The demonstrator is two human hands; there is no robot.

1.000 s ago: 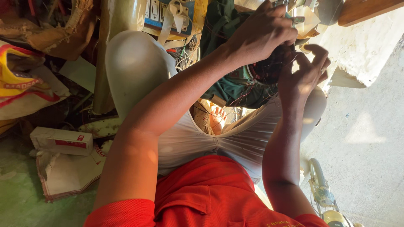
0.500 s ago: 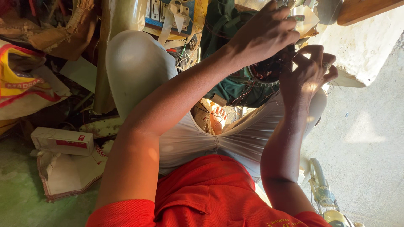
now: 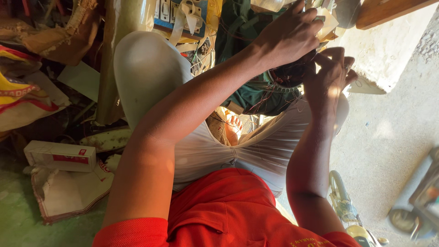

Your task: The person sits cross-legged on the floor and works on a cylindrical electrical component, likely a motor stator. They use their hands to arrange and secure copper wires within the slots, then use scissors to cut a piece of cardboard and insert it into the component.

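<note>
My left hand (image 3: 290,34) reaches forward and closes down over a dark round part (image 3: 287,74) with thin wires, held above my lap. Just to its right, my right hand (image 3: 330,75) has its fingers bent in against the same part, pinching at its edge. What the fingertips grip is hidden in shadow. A dark green cloth (image 3: 249,93) lies under the part. My legs are covered by a white cloth (image 3: 256,151), and one bare foot (image 3: 233,126) shows between them.
A pale plastic seat (image 3: 146,73) stands left of my arm. A blue switchboard (image 3: 183,13) with loose wires lies beyond it. A white and red carton (image 3: 59,155) and a sack (image 3: 68,194) sit at the left. The concrete floor (image 3: 388,137) lies to the right.
My right hand's fingers have shifted a little on the dark part, curling closer to my left hand. The left hand has stayed clamped over it.
</note>
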